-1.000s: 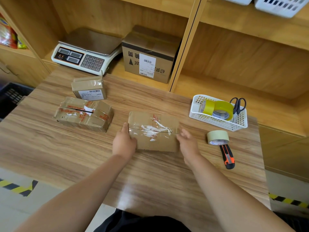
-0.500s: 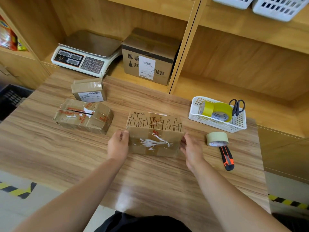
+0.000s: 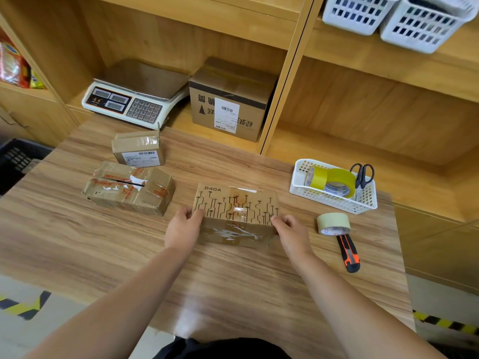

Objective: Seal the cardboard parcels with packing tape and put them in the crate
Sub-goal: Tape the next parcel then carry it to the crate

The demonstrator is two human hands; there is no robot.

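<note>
Both bare forearms stretch forward from the lower corners, drawing closer toward the hands; the left hand [image 3: 183, 229] grips the left end of a box [image 3: 236, 203], back of the hand up, fingertips curled onto its top edge; the right hand [image 3: 291, 233] grips the right end the same way, fingertips at the top corner; both wrists lie fairly straight.
</note>
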